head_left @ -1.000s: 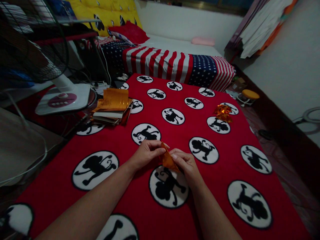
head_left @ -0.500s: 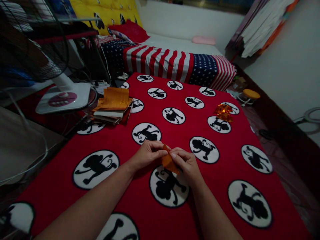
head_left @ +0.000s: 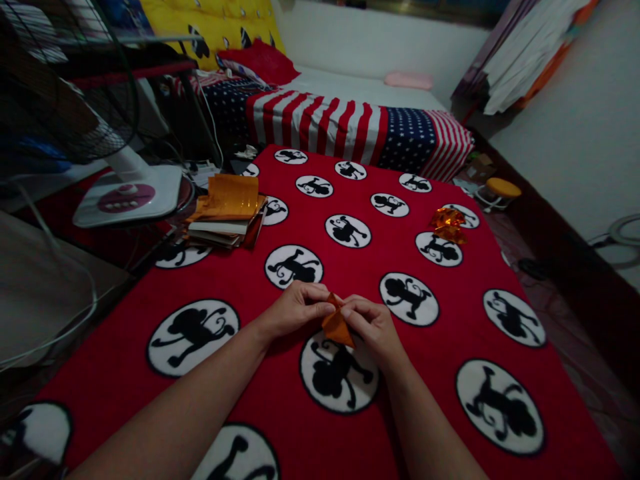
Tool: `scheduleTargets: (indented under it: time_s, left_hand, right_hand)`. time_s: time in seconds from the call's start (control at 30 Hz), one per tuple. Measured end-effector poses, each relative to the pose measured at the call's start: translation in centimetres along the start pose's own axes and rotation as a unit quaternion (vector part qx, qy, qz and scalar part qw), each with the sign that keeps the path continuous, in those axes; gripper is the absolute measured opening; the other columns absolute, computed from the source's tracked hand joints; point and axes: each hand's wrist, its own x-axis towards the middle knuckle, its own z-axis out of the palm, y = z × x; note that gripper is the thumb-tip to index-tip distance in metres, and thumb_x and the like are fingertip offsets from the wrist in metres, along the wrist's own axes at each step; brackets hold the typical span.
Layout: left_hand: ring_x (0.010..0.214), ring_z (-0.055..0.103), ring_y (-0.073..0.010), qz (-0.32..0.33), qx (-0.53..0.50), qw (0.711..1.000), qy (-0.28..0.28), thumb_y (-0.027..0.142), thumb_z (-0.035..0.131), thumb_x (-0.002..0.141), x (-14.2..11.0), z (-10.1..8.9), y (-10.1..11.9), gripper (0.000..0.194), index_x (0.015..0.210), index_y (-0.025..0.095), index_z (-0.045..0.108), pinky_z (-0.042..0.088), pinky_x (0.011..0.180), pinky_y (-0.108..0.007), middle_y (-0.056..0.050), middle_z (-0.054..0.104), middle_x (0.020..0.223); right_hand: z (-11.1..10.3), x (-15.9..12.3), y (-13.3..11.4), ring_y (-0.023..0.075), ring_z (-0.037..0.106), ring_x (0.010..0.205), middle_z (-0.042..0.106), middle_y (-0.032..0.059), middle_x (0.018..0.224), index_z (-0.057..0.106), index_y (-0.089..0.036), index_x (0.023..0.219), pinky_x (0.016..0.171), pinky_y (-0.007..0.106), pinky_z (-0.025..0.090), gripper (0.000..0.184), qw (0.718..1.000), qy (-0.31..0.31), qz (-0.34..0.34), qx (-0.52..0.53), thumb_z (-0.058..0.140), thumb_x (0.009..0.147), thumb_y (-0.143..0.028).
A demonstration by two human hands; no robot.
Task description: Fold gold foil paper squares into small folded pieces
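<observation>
A small piece of folded orange paper (head_left: pixel 339 329) is pinched between my two hands, just above the red monkey-print cloth (head_left: pixel 240 277). My left hand (head_left: pixel 299 308) grips its upper left edge between thumb and fingers. On the other side, my right hand (head_left: pixel 373 325) closes on the upper right edge, thumb on top. The lower part of the paper hangs free as a pointed flap over a white circle of the print. My fingertips hide part of the folds.
A stack of orange paper sheets (head_left: pixel 233 199) lies at the cloth's left edge, beside a white fan base (head_left: pixel 150 183). Shiny orange folded pieces (head_left: pixel 449 225) rest at the far right. Behind stands a bed with a striped cover (head_left: pixel 320 123); a yellow-topped stool (head_left: pixel 503 189) is at right.
The orange paper has turned slightly between my fingers, and its lower flap now looks wider and points a little further left. Both hands stay in nearly the same place.
</observation>
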Motion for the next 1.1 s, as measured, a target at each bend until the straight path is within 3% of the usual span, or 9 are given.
scheduleTargets:
  time_s: [0.23,0.57,0.93,1.1]
  left_hand:
    - [0.068,0.051,-0.0121,0.007,0.003,1.0,-0.02,0.039,0.066,0.082,-0.1,-0.1,0.1,0.028,0.073,0.014,0.075,0.039,0.063,-0.022,-0.003,0.06,0.072]
    - [0.067,0.05,-0.0121,0.026,0.065,0.997,-0.034,0.038,0.063,0.085,0.2,-0.1,0.1,0.029,0.068,0.016,0.072,0.038,0.064,-0.022,-0.002,0.058,0.066]
    - [0.068,0.056,-0.013,0.008,0.068,0.997,0.037,0.032,0.067,0.081,0.0,0.3,-0.2,0.021,0.082,0.014,0.077,0.041,0.062,-0.022,-0.004,0.063,0.071]
    - [0.069,0.056,-0.0135,0.0,0.061,0.994,0.087,0.031,0.067,0.079,-0.1,0.3,-0.2,0.018,0.083,0.016,0.078,0.042,0.064,-0.023,-0.005,0.066,0.073]
  right_hand:
    - [-0.1,0.0,0.1,0.0155,0.059,0.069,0.065,0.0036,0.073,0.071,-0.018,0.069,0.063,0.025,0.044,0.026,1.0,-0.014,0.002,0.002,0.064,0.083,-0.039]
    - [0.1,-0.1,0.4,0.0147,0.057,0.064,0.065,0.0042,0.07,0.07,-0.017,0.066,0.058,0.025,0.043,0.03,0.997,0.02,-0.021,-0.068,0.062,0.085,-0.039]
    - [0.2,-0.2,0.5,0.0163,0.061,0.072,0.068,0.0051,0.078,0.07,-0.018,0.074,0.066,0.025,0.047,0.02,0.996,0.015,-0.03,-0.088,0.062,0.085,-0.032]
    - [0.2,-0.2,1.2,0.0154,0.063,0.068,0.069,0.0032,0.075,0.069,-0.018,0.08,0.062,0.024,0.047,0.017,0.999,0.002,0.023,-0.025,0.062,0.083,-0.033]
